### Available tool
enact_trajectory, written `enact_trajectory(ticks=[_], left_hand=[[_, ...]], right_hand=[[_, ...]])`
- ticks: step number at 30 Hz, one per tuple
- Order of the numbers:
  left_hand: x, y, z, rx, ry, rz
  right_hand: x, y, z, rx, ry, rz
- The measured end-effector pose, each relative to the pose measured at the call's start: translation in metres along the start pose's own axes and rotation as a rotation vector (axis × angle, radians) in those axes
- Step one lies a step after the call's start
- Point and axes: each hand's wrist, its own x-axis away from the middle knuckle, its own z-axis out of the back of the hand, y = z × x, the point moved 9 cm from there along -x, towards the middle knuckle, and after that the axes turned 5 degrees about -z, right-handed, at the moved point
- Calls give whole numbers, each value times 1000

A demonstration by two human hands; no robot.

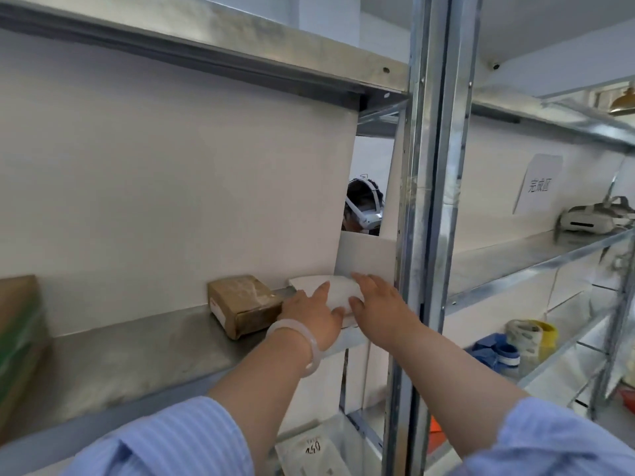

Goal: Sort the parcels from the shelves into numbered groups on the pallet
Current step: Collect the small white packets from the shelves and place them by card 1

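A white flat parcel lies at the right end of the metal shelf. My left hand, with a pale bangle on its wrist, grips the parcel's left and near side. My right hand holds its right side, fingers over the top. Just left of it sits a small brown cardboard parcel wrapped in clear tape. A white parcel marked with a handwritten number lies on the level below, between my arms.
A steel upright stands right beside my right hand. A brown and green box sits at the shelf's far left. Shelves to the right hold a headset, tape rolls and a paper sign. Another person's head shows through the gap behind.
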Motion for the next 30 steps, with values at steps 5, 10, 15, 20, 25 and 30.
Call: enact_trajectory(ticks=[5,10,15,20,25,30], left_hand=[[-19,-9,-12,-50,-45,152],[-21,-12,-4,-97,13,202],[-8,-2,13,73,172,171],[24,8,42,302,451,136],[79,-5,82,316,674,174],[172,-40,122,238,839,258]], right_hand=[[-41,11,-31,52,-193,-84],[-56,6,-24,-65,-187,-81],[-52,12,-8,-439,-150,-90],[-30,0,22,-708,-50,44],[-6,-49,39,-835,-15,243],[37,-123,22,-950,-150,317]])
